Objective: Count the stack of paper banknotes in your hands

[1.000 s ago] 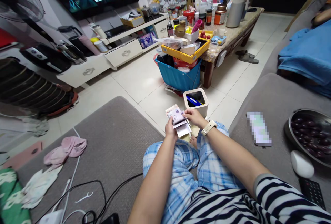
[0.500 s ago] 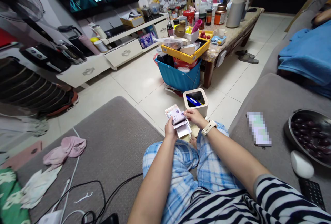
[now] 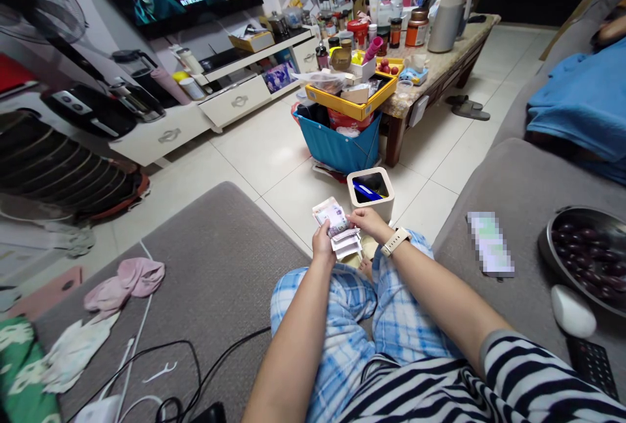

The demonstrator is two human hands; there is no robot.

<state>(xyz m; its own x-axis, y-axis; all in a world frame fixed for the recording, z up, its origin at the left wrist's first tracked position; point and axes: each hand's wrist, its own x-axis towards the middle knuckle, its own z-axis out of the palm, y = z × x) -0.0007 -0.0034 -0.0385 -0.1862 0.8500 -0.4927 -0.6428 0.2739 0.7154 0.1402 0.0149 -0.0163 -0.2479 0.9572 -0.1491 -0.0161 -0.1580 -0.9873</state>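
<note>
A stack of banknotes [image 3: 336, 219], pale purple and pinkish, is held above my knees. My left hand [image 3: 323, 242] is closed around its left edge, thumb on top. At the right edge my right hand [image 3: 368, 222] has its fingers pinched on the notes; exactly how many it grips is hidden. Several notes [image 3: 347, 244] are bent down toward me below the stack. Just beyond my right hand stands a cream bin [image 3: 386, 204] with a dark inside and a blue item [image 3: 366, 191] in it.
A blue basket [image 3: 337, 143] with a yellow tray [image 3: 364, 110] on top stands beside the crowded coffee table [image 3: 479, 22]. To my right on the sofa lie a phone [image 3: 490, 244], a bowl of dark fruit [image 3: 550, 240] and a remote [image 3: 593, 365]. Cables [image 3: 195, 371] lie at left.
My right fingers have shifted slightly at the notes' edge. Another note appears bent down toward me, and a different note face shows on top. My left hand keeps its hold.
</note>
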